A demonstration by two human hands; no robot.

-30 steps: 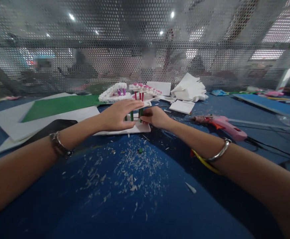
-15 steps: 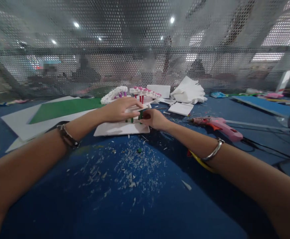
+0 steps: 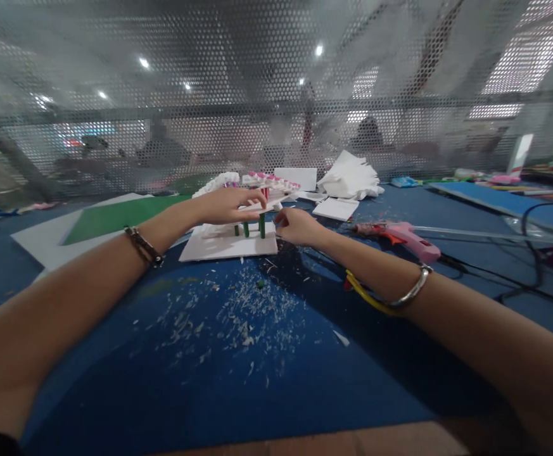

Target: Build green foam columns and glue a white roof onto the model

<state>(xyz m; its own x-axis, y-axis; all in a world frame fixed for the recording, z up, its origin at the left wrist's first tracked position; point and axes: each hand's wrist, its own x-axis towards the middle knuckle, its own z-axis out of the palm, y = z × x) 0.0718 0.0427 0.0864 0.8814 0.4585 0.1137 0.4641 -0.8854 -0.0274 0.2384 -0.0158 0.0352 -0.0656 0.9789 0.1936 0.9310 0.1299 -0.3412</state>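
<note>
A white foam base board point(image 3: 228, 244) lies on the blue table point(image 3: 276, 354) with short green posts point(image 3: 261, 225) standing on it. My left hand point(image 3: 228, 205) lies flat, fingers stretched out, on a small white foam top that rests on the posts. My right hand point(image 3: 295, 227) is curled just right of the posts, its fingertips pinched together near the top's edge; what they hold is too small to make out. Behind stand white foam models with pink and red pegs point(image 3: 269, 183).
A pink glue gun point(image 3: 402, 233) with its cable lies to the right. Green and white sheets point(image 3: 109, 218) lie at the left, white foam pieces point(image 3: 347, 180) at the back. Foam scraps point(image 3: 238, 310) litter the table. A perforated screen point(image 3: 276, 95) closes the far side.
My right hand has drawn slightly right, off the green posts, which now show fully. My left hand stays on the foam top. The view has tilted a little.
</note>
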